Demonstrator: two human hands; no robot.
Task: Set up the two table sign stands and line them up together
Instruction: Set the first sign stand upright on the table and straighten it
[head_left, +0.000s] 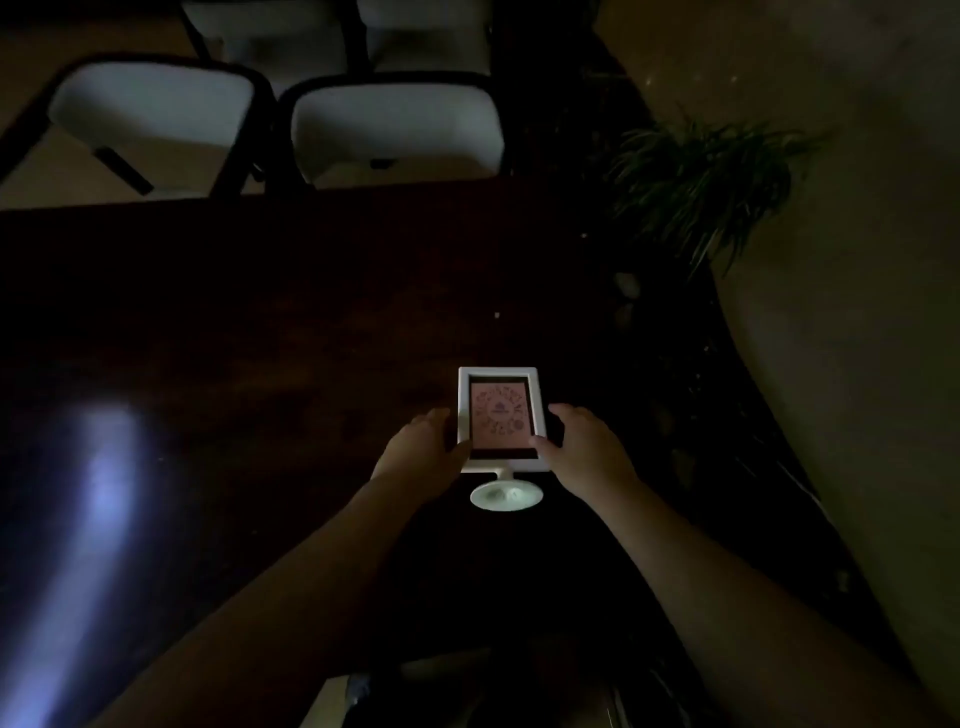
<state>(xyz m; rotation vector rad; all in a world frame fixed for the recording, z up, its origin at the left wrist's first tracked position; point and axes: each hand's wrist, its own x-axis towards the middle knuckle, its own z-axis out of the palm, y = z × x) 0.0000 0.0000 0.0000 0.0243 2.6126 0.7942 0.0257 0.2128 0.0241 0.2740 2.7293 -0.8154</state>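
Both hands clasp one white sign stand (503, 418) on the dark table (260, 312), at about 5 o'clock from its middle. The left hand (421, 447) grips the frame's left edge, the right hand (584, 441) its right edge. Its round base (506, 496) points toward 6 o'clock.

The scene is very dim and underexposed. A bluish-white glare patch (106, 483) reflects off the dark table (260, 312) at lower left; its source is out of view. The white sign stand (500, 421) is the brightest item. Detail is soft, possibly from noise. Edges curve from wide-angle distortion.
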